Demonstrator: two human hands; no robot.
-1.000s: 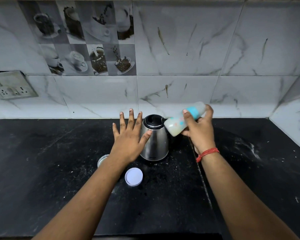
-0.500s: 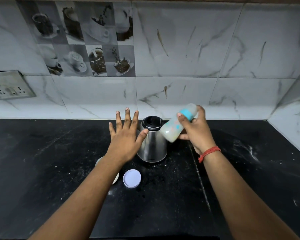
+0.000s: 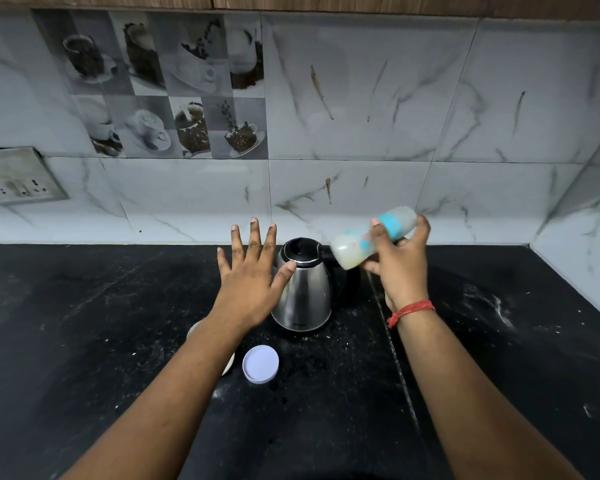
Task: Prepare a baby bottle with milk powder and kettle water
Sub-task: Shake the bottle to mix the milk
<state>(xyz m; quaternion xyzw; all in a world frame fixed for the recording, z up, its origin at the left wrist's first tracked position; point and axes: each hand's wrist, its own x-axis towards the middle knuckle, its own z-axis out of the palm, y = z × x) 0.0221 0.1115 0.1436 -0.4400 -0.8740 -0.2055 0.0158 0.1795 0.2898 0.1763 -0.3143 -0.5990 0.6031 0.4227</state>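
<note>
The right hand (image 3: 400,268) keeps its fingers tight around the baby bottle (image 3: 373,241) – now tipped flatter, at two o'clock from the kettle (image 3: 303,289). Probably shaking, nearly done. The left hand (image 3: 248,285) stays spread wide, empty.

One kettle (image 3: 302,289), one baby bottle (image 3: 371,242), one white lid (image 3: 260,364), one partly hidden container (image 3: 194,330), two hands.

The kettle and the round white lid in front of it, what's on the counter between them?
Nothing: in the head view only bare, speckled black counter separates the kettle from the white lid.
</note>
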